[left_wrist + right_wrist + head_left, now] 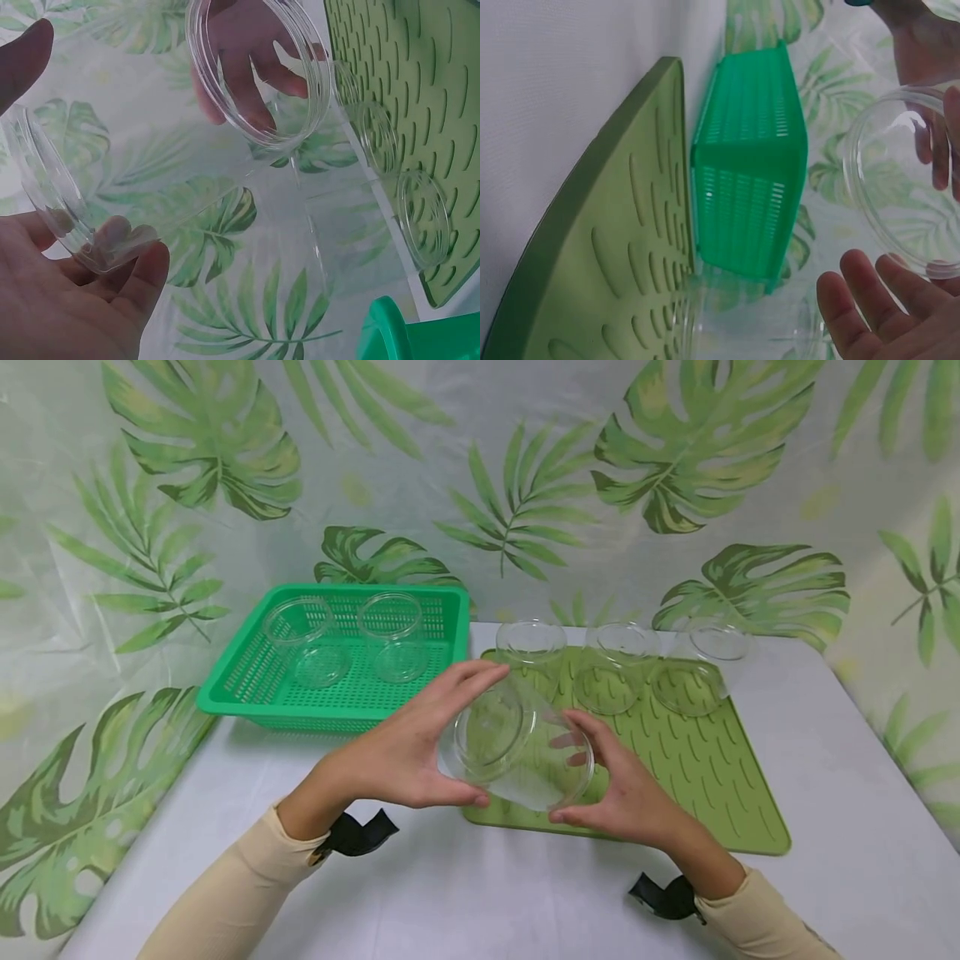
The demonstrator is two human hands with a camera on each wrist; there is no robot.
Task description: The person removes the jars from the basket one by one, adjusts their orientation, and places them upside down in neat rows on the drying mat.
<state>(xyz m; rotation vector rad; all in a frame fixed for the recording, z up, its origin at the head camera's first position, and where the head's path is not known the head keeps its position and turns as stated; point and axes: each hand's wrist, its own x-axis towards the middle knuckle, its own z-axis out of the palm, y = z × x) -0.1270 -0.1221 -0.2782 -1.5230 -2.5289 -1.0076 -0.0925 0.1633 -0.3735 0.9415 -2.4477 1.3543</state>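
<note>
Both hands hold a clear jar (551, 752) tipped on its side, raised over the near left part of the green drying mat (720, 793). My left hand (408, 756) grips one end, fingers over the top and thumb underneath. At the other end, my right hand (630, 785) holds the rim, thumb in front and fingers seen through the clear wall. In the left wrist view, the left fingers (139, 277) curl about the jar's edge. The right wrist view has the right fingers (877, 300) by the wide round rim (859, 169).
Three similar clear jars (607, 685) stand upright in a row along the mat's far side. A green plastic basket (258, 714) at the back left holds two more. A leaf-print sheet (517, 502) hangs behind the white table (480, 902).
</note>
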